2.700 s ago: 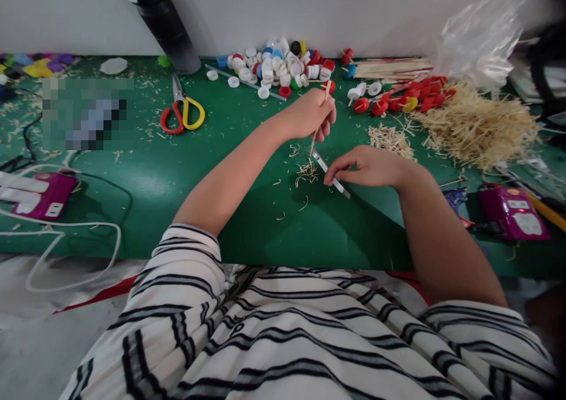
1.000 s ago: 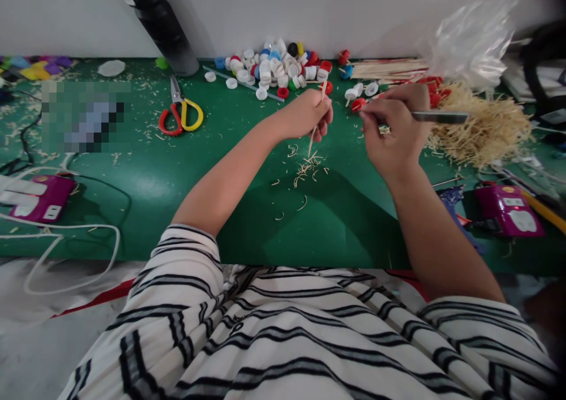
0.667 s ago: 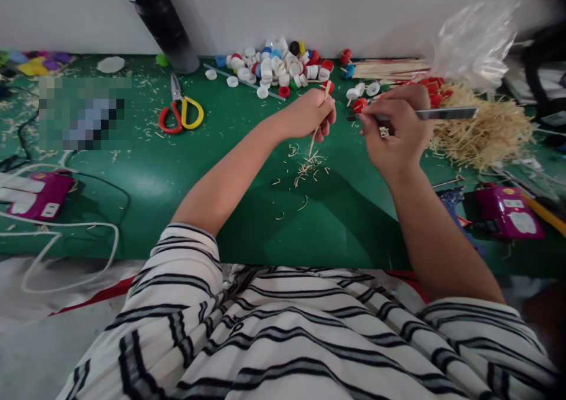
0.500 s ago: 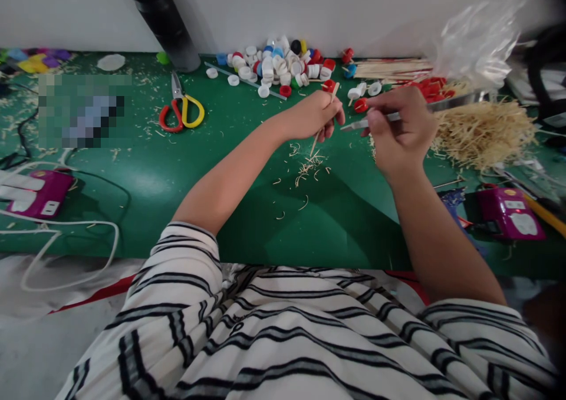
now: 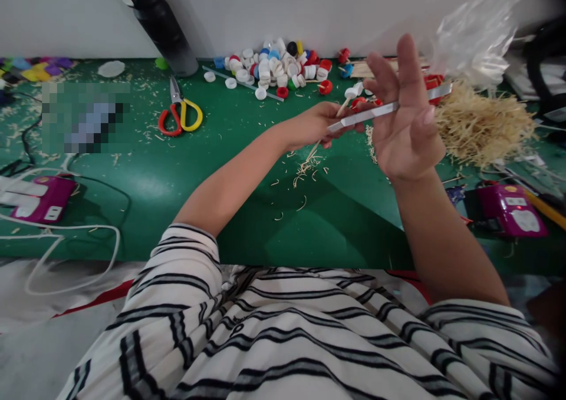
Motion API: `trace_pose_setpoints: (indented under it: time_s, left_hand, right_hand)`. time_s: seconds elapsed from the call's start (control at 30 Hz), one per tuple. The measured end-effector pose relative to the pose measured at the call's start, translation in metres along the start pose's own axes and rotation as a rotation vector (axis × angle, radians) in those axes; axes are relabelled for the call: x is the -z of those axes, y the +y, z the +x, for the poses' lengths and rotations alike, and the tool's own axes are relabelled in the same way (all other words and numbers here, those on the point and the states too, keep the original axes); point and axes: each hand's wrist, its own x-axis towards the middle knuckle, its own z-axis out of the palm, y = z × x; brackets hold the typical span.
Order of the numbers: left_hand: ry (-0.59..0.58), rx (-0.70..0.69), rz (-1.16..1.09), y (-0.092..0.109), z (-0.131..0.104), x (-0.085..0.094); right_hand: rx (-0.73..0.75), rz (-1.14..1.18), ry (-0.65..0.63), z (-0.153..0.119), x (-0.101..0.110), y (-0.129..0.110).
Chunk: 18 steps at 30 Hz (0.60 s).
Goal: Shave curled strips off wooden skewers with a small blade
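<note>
My left hand (image 5: 319,123) is closed around a thin wooden stick (image 5: 314,150), whose lower end points down over curled shavings (image 5: 305,173) on the green table. A slim silver-grey knife (image 5: 369,115) crosses in front of my right palm, its left tip at the fingers of my left hand. My right hand (image 5: 407,123) has its fingers spread, palm showing, with the knife lying across it; whether the left fingers also touch the knife cannot be made out.
Bottle caps (image 5: 274,67) lie heaped at the back. Scissors (image 5: 178,108) and a black bottle (image 5: 163,29) stand left of them. A pile of wood shavings (image 5: 486,123) and a purple power block (image 5: 510,210) are at the right; another purple block (image 5: 46,198) is at the left.
My right hand has opened from its grip on the knife, turning its palm into view with fingers raised. The knife has shifted left to my left hand, which has moved slightly down.
</note>
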Motion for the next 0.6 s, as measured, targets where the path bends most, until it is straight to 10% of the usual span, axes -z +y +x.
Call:
trace_pose_setpoints:
  time_s: [0.1, 0.6]
  left_hand:
    - [0.054, 0.011, 0.011, -0.001, 0.002, -0.001]
    - [0.035, -0.007, -0.176, -0.007, 0.008, 0.005]
  right_hand:
    - [0.151, 0.363, 0.179, -0.001, 0.001, -0.002]
    - [0.268, 0.833, 0.248, 0.016, -0.006, 0.028]
